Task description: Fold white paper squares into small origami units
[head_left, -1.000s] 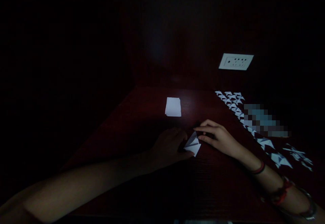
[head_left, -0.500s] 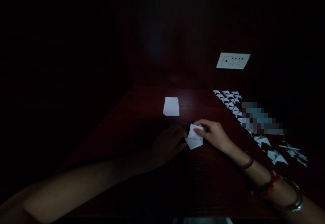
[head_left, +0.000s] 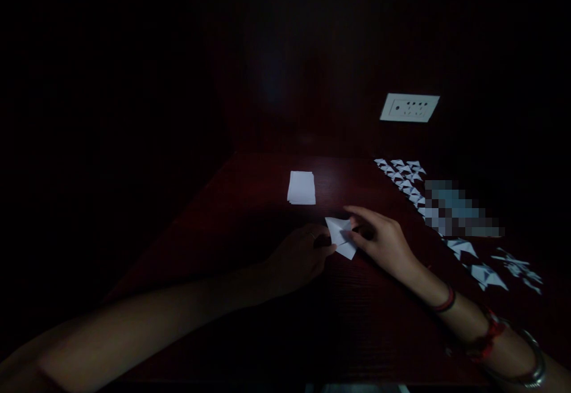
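The dark red tabletop (head_left: 214,214) carries everything, and the person's two hands meet near its middle. The left hand (head_left: 301,256) now pinches the left edge of the folded paper (head_left: 341,229) between thumb and fingers; half a second ago it only sat at the corner while the right hand (head_left: 386,238) held the sheet. The right forefinger has since lifted off to point past the far edge, with the thumb at the right edge; how firmly it grips cannot be told. The paper has turned slightly between them, so the left hand seems to be taking over the steadying.

To the right, near the right forearm but apart from it, run rows of folded pieces (head_left: 409,188), with a pixelated patch (head_left: 464,207) beside them hiding whatever lies there. A socket plate (head_left: 409,112) is set in the wall behind. Beyond the hands lies a paper stack (head_left: 301,188); small paper strips (head_left: 520,267) lie farthest right.
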Motion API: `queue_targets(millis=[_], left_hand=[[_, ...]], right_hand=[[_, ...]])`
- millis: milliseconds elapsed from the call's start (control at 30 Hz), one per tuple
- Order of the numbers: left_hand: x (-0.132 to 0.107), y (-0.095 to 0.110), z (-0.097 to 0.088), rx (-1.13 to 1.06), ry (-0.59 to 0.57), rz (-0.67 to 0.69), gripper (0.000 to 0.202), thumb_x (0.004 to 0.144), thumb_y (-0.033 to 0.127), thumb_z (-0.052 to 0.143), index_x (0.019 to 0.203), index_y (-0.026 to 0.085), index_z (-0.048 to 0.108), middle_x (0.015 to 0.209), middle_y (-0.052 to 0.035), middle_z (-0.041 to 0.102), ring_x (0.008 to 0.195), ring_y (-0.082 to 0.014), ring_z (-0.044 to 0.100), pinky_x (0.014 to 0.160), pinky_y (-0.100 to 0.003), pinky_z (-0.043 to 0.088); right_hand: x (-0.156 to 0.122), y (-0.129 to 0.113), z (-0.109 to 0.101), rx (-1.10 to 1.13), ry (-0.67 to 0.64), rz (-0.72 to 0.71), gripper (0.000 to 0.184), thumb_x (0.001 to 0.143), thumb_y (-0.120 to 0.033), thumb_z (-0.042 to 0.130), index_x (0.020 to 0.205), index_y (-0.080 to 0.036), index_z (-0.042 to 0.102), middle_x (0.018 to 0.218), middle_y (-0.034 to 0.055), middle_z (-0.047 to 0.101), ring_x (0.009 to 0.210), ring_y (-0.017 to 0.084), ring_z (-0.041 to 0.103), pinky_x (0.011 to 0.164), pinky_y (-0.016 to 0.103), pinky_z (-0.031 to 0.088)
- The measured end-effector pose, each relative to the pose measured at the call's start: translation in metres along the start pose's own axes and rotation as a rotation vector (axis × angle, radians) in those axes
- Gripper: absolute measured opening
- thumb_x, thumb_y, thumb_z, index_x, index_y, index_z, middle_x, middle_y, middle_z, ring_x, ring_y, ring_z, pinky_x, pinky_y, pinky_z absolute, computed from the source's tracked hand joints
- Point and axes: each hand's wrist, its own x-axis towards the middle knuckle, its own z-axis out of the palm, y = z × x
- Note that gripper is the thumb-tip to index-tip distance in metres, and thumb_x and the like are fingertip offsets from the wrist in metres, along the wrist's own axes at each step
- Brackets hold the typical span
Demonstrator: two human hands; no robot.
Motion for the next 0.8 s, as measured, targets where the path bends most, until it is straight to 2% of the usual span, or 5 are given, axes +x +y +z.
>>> queue_targets(millis=[333,467,567,633,800], left_hand=[[-0.006,-0.006,0.012,-0.076,0.036,-0.069,0.032,0.080,0.015,0.045,0.111,0.022,0.051,0.116,-0.0062,0.041,0.110,-0.0204,0.036,0.090,-0.038,0.035],[-0.006,-0.006,0.013,-0.100,0.048,-0.035,0.030,0.081,0.014,0.043,0.110,0.020,0.051,0.117,-0.0065,0.043,0.114,-0.0201,0.034,0.093,-0.039,0.033],[-0.006,-0.005,0.012,-0.110,0.063,-0.028,0.029,0.082,0.013,0.043,0.108,0.018,0.052,0.118,-0.0074,0.042,0.114,-0.0206,0.034,0.093,-0.039,0.034],[-0.006,-0.005,0.012,-0.112,0.059,-0.022,0.029,0.081,0.013,0.043,0.108,0.018,0.052,0.119,-0.0074,0.041,0.114,-0.0209,0.034,0.092,-0.039,0.035],[-0.007,-0.005,0.014,-0.109,0.069,-0.030,0.029,0.082,0.014,0.043,0.109,0.019,0.051,0.118,-0.0072,0.042,0.113,-0.0202,0.035,0.092,-0.040,0.035]], right_hand=[[-0.004,0.002,0.001,0.026,-0.130,0.070,0.036,0.075,-0.017,0.049,0.111,-0.016,0.051,0.072,-0.0009,0.060,0.062,0.010,0.056,0.060,0.021,0.044],[-0.001,0.005,0.002,-0.058,-0.083,0.092,0.038,0.073,-0.023,0.051,0.109,-0.012,0.053,0.073,0.0026,0.058,0.066,0.013,0.055,0.064,0.025,0.045],[0.001,0.011,0.002,-0.108,-0.020,0.125,0.037,0.070,-0.021,0.052,0.105,-0.012,0.056,0.083,0.0069,0.058,0.072,0.016,0.055,0.068,0.029,0.045],[0.002,0.017,0.004,-0.039,-0.015,0.185,0.039,0.068,-0.020,0.053,0.106,-0.012,0.055,0.088,0.0074,0.059,0.072,0.015,0.056,0.068,0.029,0.045],[0.002,0.021,0.006,0.206,-0.058,0.267,0.046,0.069,-0.017,0.049,0.115,-0.013,0.046,0.077,0.0023,0.062,0.062,0.012,0.057,0.061,0.026,0.047]])
